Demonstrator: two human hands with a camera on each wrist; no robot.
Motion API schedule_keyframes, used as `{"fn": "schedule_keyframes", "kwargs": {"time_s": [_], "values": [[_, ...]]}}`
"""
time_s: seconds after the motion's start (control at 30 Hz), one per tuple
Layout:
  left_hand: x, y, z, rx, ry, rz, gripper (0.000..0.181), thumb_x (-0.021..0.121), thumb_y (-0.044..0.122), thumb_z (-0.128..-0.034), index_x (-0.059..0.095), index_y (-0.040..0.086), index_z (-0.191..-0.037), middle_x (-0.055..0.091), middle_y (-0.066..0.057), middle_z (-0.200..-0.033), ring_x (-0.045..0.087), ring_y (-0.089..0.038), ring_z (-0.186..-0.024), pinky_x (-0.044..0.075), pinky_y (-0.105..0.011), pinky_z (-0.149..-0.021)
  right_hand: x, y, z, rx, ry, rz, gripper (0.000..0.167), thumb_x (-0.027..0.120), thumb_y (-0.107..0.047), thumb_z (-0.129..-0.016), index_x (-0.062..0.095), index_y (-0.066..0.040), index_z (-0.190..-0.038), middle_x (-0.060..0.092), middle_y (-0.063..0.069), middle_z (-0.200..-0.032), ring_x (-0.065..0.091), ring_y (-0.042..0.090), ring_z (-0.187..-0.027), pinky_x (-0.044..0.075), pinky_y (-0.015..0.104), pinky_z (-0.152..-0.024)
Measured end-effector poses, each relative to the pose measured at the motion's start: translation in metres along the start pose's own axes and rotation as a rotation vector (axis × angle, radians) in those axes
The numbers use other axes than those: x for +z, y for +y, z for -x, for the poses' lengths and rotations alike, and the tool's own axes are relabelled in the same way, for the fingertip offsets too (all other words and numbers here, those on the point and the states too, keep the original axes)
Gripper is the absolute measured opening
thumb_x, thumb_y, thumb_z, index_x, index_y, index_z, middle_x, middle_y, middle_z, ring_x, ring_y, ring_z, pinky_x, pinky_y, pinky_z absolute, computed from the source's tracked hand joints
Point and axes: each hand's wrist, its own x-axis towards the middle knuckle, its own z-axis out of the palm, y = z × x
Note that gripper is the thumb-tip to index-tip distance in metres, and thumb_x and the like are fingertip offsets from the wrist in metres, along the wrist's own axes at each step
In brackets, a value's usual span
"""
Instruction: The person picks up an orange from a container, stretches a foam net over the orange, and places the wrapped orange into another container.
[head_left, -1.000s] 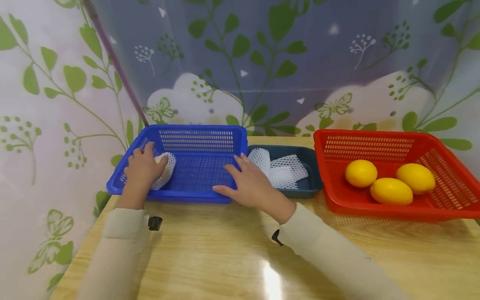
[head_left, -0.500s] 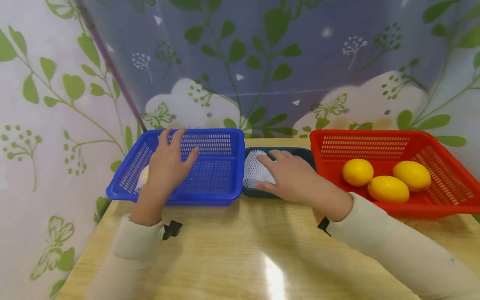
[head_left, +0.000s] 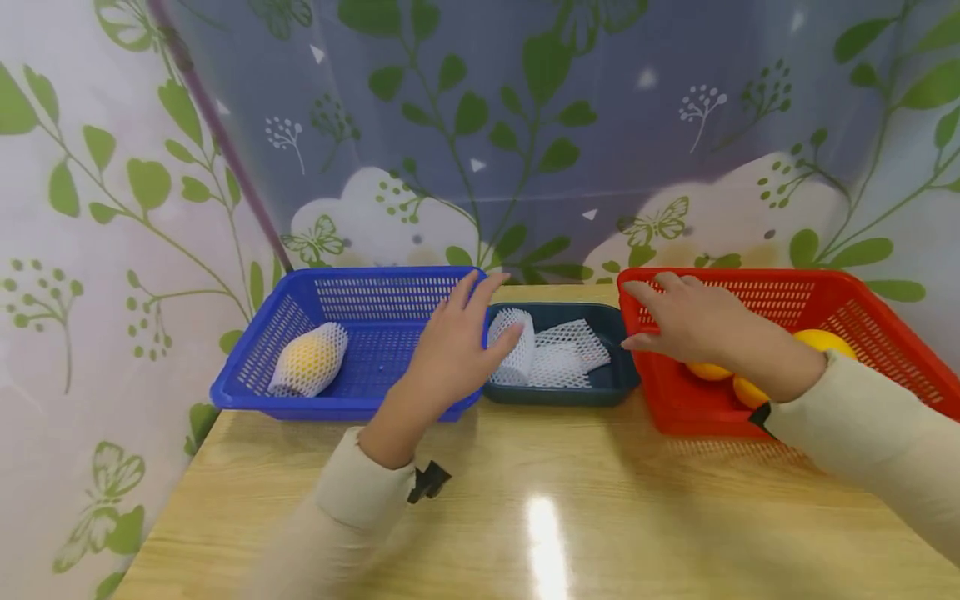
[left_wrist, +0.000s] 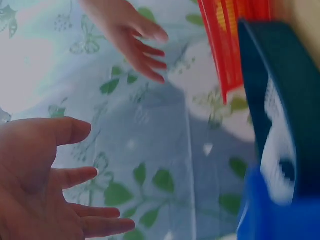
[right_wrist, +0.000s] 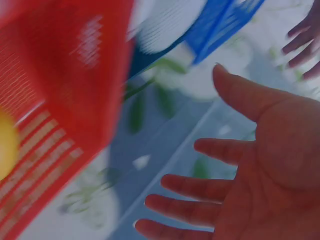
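My left hand point(head_left: 453, 350) hovers over the right end of the blue basket point(head_left: 375, 404), its fingers spread and holding nothing. A yellow fruit in a white foam net point(head_left: 309, 360) lies at the left of that basket. My right hand point(head_left: 697, 321) is above the left part of the red basket point(head_left: 667, 417); its fingers are extended with nothing in them, as the right wrist view also shows. Beneath that hand and wrist, yellow lemon-like fruits point(head_left: 825, 340) are partly hidden. Between the baskets, a dark green tray point(head_left: 562, 398) holds white foam nets point(head_left: 513, 350).
All the containers stand in a row on a wooden table point(head_left: 480, 500), near its back edge. Behind them hangs a patterned cloth point(head_left: 450, 108) with leaves, and another patterned surface point(head_left: 112, 250) rises on the left.
My left hand has left the netted fruit in the blue basket and moved right. My right hand has travelled right from the blue basket's edge, across the green tray, to above the red basket.
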Motion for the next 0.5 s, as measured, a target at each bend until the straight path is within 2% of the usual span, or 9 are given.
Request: {"fn": "schedule_keyframes", "kwargs": {"time_s": [0.13,0.23,0.4,0.5], "values": [[0.019,0.017,-0.009,0.072,-0.068,0.063,0.062,0.054,0.042,-0.0978,0.03,0.024,-0.151,0.024,-0.016,-0.157,0.029,-0.039,-0.14,0.018,-0.058,-0.115,0.002,0.038,-0.009,0.094,-0.043,-0.108,0.092,0.058,-0.064,-0.087,0.025,-0.005,-0.151,0.027,0.037,-0.145,0.035,0.06,-0.123,0.037,0.073,-0.091],[0.037,0.028,-0.014,0.119,-0.123,0.096,0.063,0.054,0.044,-0.0975,0.029,0.025,-0.152,0.022,-0.015,-0.158,0.029,-0.038,-0.141,0.018,-0.057,-0.115,0.004,0.063,-0.012,0.137,-0.058,-0.184,0.098,0.052,-0.07,-0.086,0.022,-0.001,-0.15,0.025,0.04,-0.145,0.032,0.06,-0.124,0.031,0.074,-0.094],[0.068,0.045,-0.018,0.142,-0.216,0.137,0.066,0.055,0.049,-0.0956,0.027,0.03,-0.152,0.019,-0.012,-0.159,0.026,-0.035,-0.143,0.016,-0.054,-0.117,0.011,0.098,-0.011,0.175,-0.097,-0.252,0.103,0.05,-0.071,-0.087,0.021,0.007,-0.147,0.028,0.043,-0.141,0.031,0.061,-0.123,0.028,0.073,-0.097],[0.083,0.055,-0.019,0.17,-0.241,0.155,0.067,0.056,0.05,-0.0948,0.027,0.031,-0.152,0.015,-0.009,-0.161,0.027,-0.034,-0.143,0.025,-0.054,-0.114,0.015,0.12,-0.012,0.212,-0.126,-0.277,0.108,0.05,-0.072,-0.086,0.018,0.012,-0.146,0.025,0.046,-0.139,0.028,0.063,-0.122,0.027,0.074,-0.097]]}}
